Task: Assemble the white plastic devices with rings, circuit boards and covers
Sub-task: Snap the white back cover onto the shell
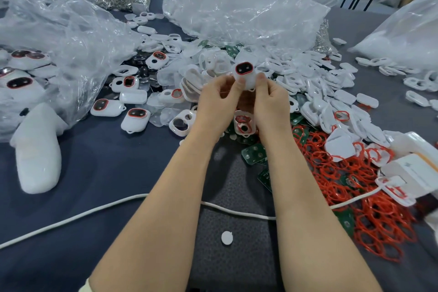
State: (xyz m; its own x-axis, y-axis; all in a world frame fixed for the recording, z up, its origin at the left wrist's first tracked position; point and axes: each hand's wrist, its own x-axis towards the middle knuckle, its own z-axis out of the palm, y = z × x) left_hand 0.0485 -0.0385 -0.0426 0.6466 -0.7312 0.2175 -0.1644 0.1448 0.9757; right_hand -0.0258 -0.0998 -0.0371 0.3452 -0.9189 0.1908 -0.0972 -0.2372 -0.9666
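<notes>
White plastic device shells and covers lie in a loose heap spread over the far half of your dark blue-grey cloth-covered table. Behind and to the left of the heap rise big crumpled clear plastic bags. To your right, a tangled pile of thin red rubber rings runs down the table's near side, with flat green circuit boards mixed in along its left edge. A white round cable crosses the cloth under both your forearms. On the left, just beside the bags, several finished white devices with red-rimmed dark windows lie face up.

You hold one white rounded plastic device up above the middle of the heap, its red-ringed dark window facing you. Your left hand and right hand both grip it from below: each thumb presses on its front lower face, and the other fingers curl round behind it.

A small white round disc lies alone on the cloth between your forearms.
</notes>
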